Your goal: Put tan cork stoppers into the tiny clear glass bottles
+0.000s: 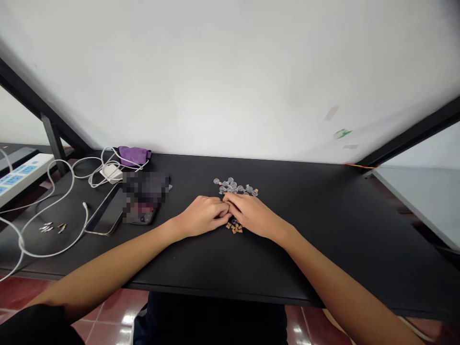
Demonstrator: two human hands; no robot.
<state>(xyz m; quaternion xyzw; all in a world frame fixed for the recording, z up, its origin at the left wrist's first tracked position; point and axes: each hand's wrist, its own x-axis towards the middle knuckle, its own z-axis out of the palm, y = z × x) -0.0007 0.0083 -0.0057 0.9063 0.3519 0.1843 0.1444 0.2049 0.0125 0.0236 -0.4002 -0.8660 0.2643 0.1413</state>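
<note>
Suction cups are heaped on the desk behind the left hand and right hand, small pads are placed before them, and a smartphone is laid further left.

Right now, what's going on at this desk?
A person at a black desk has their left hand and right hand together, fingers touching; anything held between them is hidden. Clear plastic discs lie in a cluster just beyond the hands, and small tan pieces lie in a heap just nearer the person. Further left are a purple cloth and a white cable.
</note>
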